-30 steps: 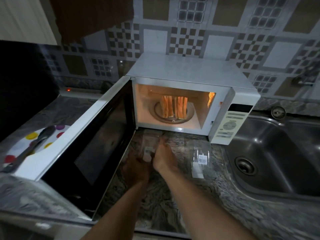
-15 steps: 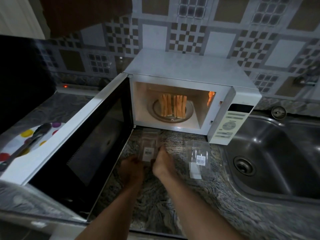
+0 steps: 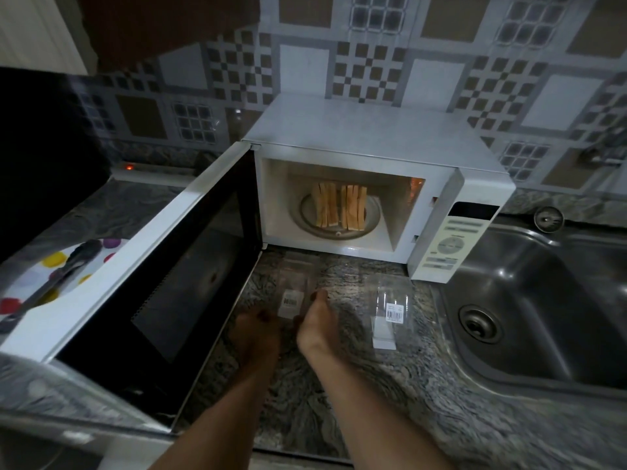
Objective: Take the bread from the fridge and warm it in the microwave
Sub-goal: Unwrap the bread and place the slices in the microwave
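Two stacks of bread slices (image 3: 341, 206) stand on edge on the glass turntable (image 3: 371, 218) inside the white microwave (image 3: 369, 137). Its door (image 3: 176, 276) hangs wide open to the left. On the counter in front of it lies a clear plastic wrapper (image 3: 293, 293) with a barcode label. My left hand (image 3: 258, 332) pinches its near left edge and my right hand (image 3: 317, 322) pinches its right side. Neither hand touches the bread.
A second clear wrapper (image 3: 390, 307) with a label lies to the right on the granite counter (image 3: 390, 401). A steel sink (image 3: 543, 300) fills the right side. Left of the door sits a polka-dot plate (image 3: 37, 276) with dark tongs (image 3: 64, 262).
Both hands have drawn the wrapper slightly toward me on the counter. The microwave's inside looks dimmer than a second ago. The bread has not moved.
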{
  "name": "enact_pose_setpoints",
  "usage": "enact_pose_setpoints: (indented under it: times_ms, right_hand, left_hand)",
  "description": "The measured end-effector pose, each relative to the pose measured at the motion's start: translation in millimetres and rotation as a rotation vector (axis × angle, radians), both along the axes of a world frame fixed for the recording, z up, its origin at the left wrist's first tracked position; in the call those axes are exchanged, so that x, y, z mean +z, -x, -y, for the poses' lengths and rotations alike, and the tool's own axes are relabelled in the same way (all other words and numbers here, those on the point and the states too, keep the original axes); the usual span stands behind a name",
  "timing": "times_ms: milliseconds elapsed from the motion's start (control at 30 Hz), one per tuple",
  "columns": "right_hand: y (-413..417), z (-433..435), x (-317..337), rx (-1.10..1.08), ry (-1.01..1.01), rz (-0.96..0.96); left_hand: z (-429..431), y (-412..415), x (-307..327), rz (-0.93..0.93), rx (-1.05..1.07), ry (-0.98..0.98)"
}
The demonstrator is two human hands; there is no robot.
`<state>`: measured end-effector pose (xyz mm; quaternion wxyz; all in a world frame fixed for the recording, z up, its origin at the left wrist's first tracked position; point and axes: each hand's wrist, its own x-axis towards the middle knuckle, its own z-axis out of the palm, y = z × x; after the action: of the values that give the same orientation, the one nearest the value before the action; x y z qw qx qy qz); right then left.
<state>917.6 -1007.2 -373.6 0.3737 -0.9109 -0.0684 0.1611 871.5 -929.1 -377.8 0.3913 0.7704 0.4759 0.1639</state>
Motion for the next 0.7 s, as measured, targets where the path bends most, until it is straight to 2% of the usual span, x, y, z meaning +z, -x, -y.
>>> enact_pose_setpoints:
  times_ms: [267,467,700]
  right_hand:
    - [6.8,5.1,8.6,0.037,0.042,0.015]
    - [6.2,12.1,15.7,0.016,-0.015,-0.049]
    - [4.1,7.1,13.9,-0.070,-0.018,-0.110]
  left_hand:
    - [4.3,4.1,4.3,-0.079,-0.042,-0.033]
    - [8.1,6.7,7.1,-0.095,-0.076,-0.042]
    - [1.2,10.4,6.6,-0.015,0.046,0.154]
